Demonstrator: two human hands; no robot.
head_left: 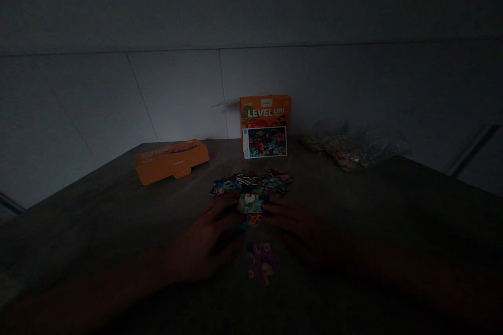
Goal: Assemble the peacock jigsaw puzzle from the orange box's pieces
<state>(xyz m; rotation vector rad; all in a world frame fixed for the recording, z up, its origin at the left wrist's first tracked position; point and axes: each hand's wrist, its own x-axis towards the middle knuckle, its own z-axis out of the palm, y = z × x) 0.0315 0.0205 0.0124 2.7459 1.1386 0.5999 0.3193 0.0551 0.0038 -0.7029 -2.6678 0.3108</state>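
In dim light, a small pile of jigsaw puzzle pieces lies mid-table, dark blue and teal with bright pictures. On its near side is a lighter teal piece with a white shape. My left hand rests left of that piece, fingers stretched out and thumb apart. Opposite it, my right hand reaches in with extended fingers. The fingertips are at the pieces' edges; whether they press on them is too dark to tell. A purple piece lies nearer me, between the two hands.
Behind the pile, an orange "LEVEL UP!" box stands near the wall, with a picture card leaning on it. An open orange carton part lies at left. Clear plastic bags with pieces inside sit at back right on the grey table.
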